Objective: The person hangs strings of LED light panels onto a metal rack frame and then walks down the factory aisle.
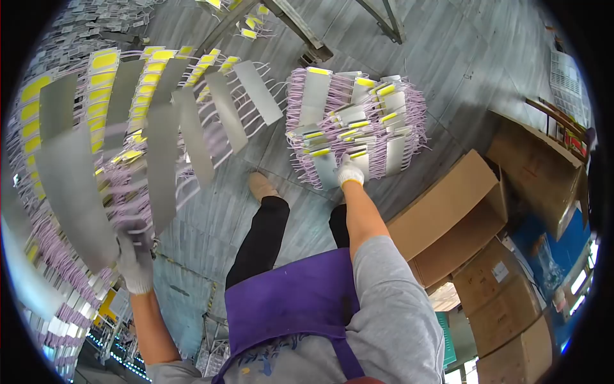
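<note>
The gloved left hand [135, 259] is at the low end of the hanging grey strips [163, 173]; blur hides how closed it is. The gloved right hand [350, 171] touches the near edge of a lilac-wired pile [358, 125] on the floor [473, 70], its grip unclear. Metal legs [300, 32] stand beyond; open cardboard boxes [448, 214] crowd the right.

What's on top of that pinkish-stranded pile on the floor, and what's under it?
Grey plates and yellow strips show on top, with the right hand at the near edge. The pile hides whatever is beneath; only surrounding floor shows.
</note>
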A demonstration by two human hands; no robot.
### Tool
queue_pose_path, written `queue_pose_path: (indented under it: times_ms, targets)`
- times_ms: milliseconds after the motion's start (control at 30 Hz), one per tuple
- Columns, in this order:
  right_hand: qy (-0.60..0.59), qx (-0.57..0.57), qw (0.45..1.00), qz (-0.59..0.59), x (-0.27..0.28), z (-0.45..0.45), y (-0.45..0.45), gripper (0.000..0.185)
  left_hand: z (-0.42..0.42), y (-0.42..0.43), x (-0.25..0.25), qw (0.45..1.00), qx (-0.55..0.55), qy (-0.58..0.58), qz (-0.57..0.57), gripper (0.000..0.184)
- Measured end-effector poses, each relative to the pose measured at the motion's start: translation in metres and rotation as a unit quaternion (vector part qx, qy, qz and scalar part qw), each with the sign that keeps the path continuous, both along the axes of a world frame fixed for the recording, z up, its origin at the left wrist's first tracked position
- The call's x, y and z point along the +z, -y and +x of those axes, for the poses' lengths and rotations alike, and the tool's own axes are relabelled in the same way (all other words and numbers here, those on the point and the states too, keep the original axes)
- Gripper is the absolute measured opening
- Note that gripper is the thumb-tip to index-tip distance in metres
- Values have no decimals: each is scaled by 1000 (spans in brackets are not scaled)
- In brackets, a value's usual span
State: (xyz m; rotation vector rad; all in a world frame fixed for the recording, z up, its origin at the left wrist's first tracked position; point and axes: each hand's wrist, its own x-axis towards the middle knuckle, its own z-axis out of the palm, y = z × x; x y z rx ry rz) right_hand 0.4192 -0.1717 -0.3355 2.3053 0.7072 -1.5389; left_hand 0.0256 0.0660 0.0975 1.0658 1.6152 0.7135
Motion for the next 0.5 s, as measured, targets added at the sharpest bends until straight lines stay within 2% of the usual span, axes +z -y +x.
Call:
queue_pose_path:
  times_ms: [67, 100, 167, 200, 233, 300, 333, 367, 400, 433, 500]
  targets:
    - [35, 11, 999, 26, 38, 9, 2, 45, -31, 9, 11, 990, -80, -100, -53, 38]
    - [40, 11, 999, 25, 52, 10, 9, 45, -38, 8, 9, 991, -80, -96, -53, 38]
    - [113, -82, 989, 49, 88, 19, 20, 38, -52, 6, 0, 997, 53, -62, -9, 40]
    - [168, -93, 979, 67, 110, 22, 28, 32, -52, -5, -3, 999, 15, -38, 21, 35]
    - [189, -98, 971, 109, 132, 29, 40, 33, -51, -16, -3, 999, 21, -32, 23, 35]
    - [276, -156, 932, 175, 153, 45, 74, 31, -27, -41, 12, 975, 216, -33, -32, 34]
    - [304, -164, 916, 204, 183, 59, 80, 29, -57, -46, -4, 984, 160, -75, -17, 40]
    - [328, -172, 898, 236, 219, 73, 79, 28, -102, -47, -26, 985, 48, -166, 10, 47]
    - [312, -155, 904, 250, 254, 88, 78, 26, -160, -46, -54, 931, -116, -339, 66, 55]
    - [295, -139, 908, 263, 290, 100, 75, 25, -213, -43, -85, 853, -221, -458, 120, 64]
    - [240, -88, 928, 272, 360, 113, 62, 23, -115, -18, -49, 970, 23, -240, 34, 73]
